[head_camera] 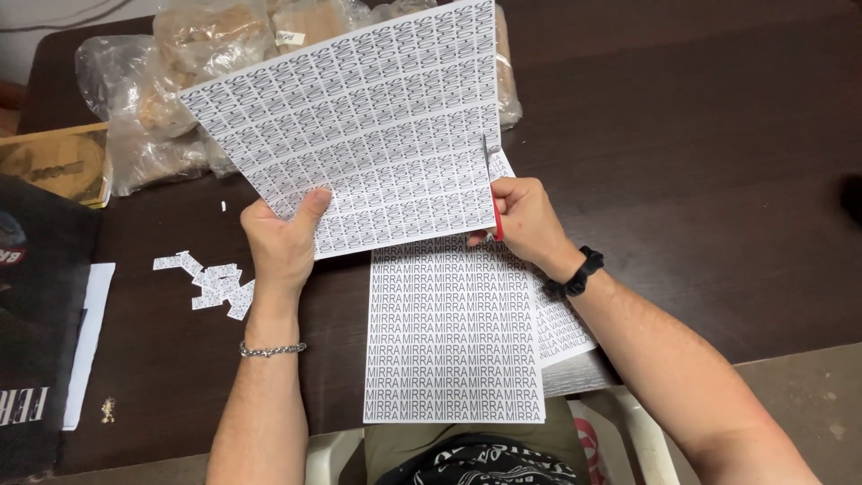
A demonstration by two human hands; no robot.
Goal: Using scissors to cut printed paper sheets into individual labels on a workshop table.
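two hands hold up one printed sheet [359,126] above the dark worktop [700,180]. the left hand [283,238] is clamped on the sheet's near left edge, thumb on top and fingers hidden behind the paper. the right hand [525,220] is closed around red-handled scissors [492,193], whose blade stands against the sheet's right edge, partway up; whether the blades are spread or shut cannot be told. the sheet is tilted, its far edge raised toward the camera, and is covered in rows of small repeated labels.

below it, flat on the worktop's near edge, lies a second label sheet [453,341], with another sheet [561,323] peeking out from under its right side. left of the left hand sits a small heap of cut paper slips [211,283]. at the far left lie clear plastic bags [153,99] of brownish contents. the left wrist wears a metal chain bracelet [272,349], the right a black band [579,274].
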